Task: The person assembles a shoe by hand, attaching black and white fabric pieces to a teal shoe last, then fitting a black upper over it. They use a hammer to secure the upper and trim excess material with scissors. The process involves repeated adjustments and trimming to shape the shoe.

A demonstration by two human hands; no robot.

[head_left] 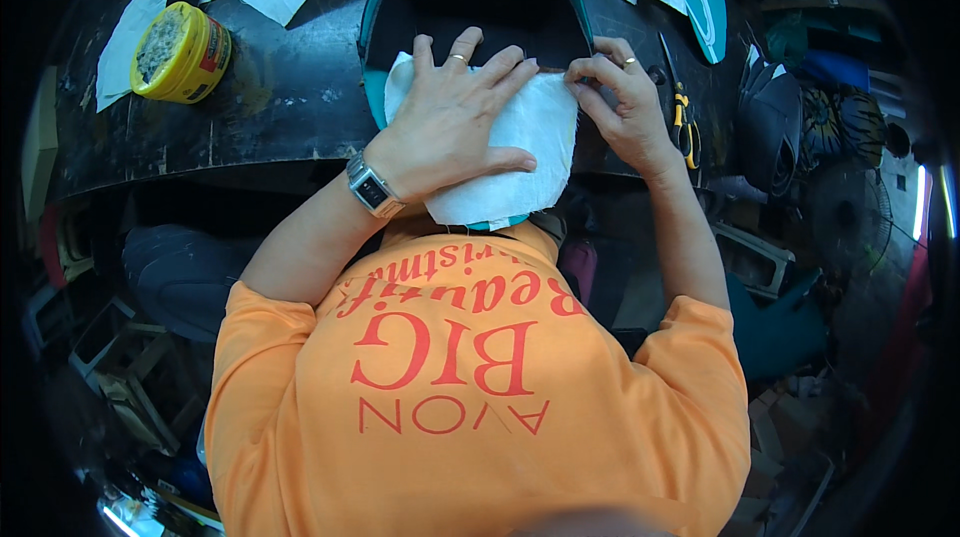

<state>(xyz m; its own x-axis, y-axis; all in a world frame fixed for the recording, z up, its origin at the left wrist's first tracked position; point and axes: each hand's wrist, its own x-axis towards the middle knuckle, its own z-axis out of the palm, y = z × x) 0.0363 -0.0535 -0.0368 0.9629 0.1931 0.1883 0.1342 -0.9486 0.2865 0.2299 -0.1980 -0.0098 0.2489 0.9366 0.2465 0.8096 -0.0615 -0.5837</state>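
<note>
Pressing flat, left hand (pixel 450 127) lies open, fingers spread, on white cloth (pixel 520 152) at worktop (pixel 280 107) near edge. Right hand (pixel 620 102) pinches cloth's top right corner against black-teal piece (pixel 480 12). Scissors (pixel 682 107) just right; yellow tin (pixel 180 52) far left.
</note>
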